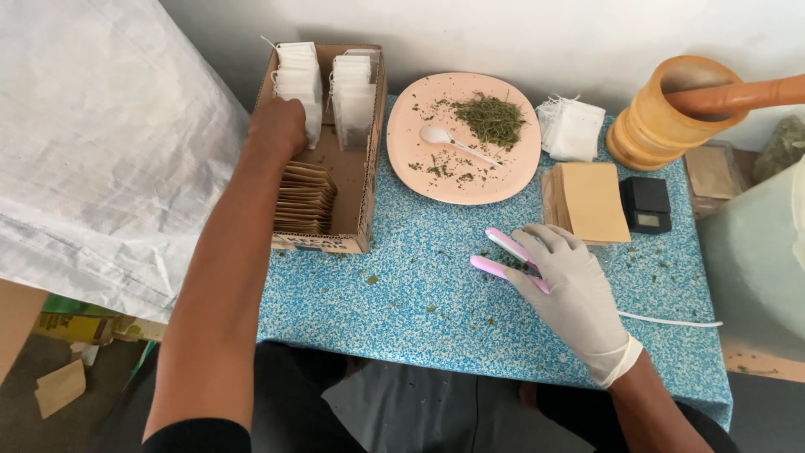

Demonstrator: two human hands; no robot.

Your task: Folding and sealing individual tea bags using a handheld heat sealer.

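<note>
My bare left hand (278, 126) reaches into a cardboard box (362, 201) at the table's left, its fingers closed against a row of white tea bags (299, 80). A second row of white bags (353, 92) and a stack of brown paper envelopes (303, 200) also sit in the box. My right hand (568, 281), in a white glove, rests flat on a pink two-pronged sealing tool (503, 256) on the blue speckled tabletop (419, 285).
A pink plate (503, 176) holds dried green herbs (490, 119) and a white spoon (449, 140). Loose white bags (572, 127), brown envelopes (591, 201), a small black scale (645, 205) and a wooden mortar with pestle (671, 109) stand at the right. A white sack (92, 143) lies left.
</note>
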